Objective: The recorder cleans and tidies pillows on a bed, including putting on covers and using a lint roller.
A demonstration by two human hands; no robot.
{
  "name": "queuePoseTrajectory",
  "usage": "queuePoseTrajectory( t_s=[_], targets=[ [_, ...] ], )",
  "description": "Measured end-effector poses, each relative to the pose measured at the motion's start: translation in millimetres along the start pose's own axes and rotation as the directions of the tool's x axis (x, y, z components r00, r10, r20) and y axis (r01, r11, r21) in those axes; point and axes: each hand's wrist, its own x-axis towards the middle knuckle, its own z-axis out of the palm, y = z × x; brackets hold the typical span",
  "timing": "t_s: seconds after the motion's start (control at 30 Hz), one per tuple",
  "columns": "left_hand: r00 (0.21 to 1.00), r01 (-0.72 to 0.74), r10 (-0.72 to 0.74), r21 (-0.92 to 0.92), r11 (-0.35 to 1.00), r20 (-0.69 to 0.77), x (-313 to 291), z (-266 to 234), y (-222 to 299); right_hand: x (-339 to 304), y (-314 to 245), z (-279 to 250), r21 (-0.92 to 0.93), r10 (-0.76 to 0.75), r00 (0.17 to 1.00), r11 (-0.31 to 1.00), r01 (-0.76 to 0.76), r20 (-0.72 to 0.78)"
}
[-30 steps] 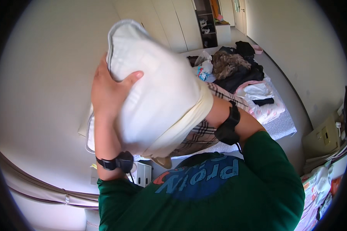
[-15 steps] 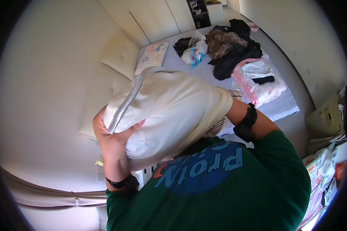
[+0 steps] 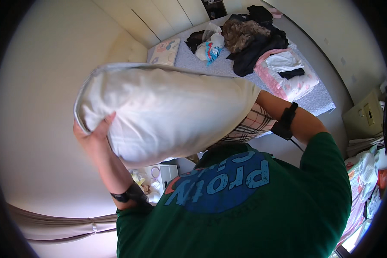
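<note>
The left hand (image 3: pixel 93 134) has its grip closed on the white cover (image 3: pixel 167 112); the hidden right hand's I cannot tell

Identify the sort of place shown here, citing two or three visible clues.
Probably a bedroom: there is a bed with a patterned pillow and a heap of dark clothes on it.

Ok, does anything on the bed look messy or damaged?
The dark clothes lie in a loose, tangled heap on the bed, looking untidy beside the folded pink-and-white quilt. Nothing visible looks torn, though the white cover in your left hand hides part of the bed.
</note>
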Motion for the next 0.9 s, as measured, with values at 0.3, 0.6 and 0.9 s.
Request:
queuePoseTrajectory(
  t_s=[0.3,0.6,0.9],
  targets=[
    [0.984,0.173,-0.173,0.005,0.985,-0.047,64.4,16.2,-121.6,-59.2,-94.8,65.6,-0.889,0.172,0.969,0.450,0.083,0.177],
    [0.994,0.100,-0.106,0.303,0.948,0.004,86.3,44.8,-165.3,-74.6,-103.2,55.1,-0.079,0.255,0.925,0.967,-0.242,0.282],
    [0.963,0.118,-0.229,0.545,0.830,0.141,85.2,79.1,-190.4,-49.4,-59.1,85.9,-0.726,0.175,0.955,0.621,-0.296,-0.240]
  ],
)
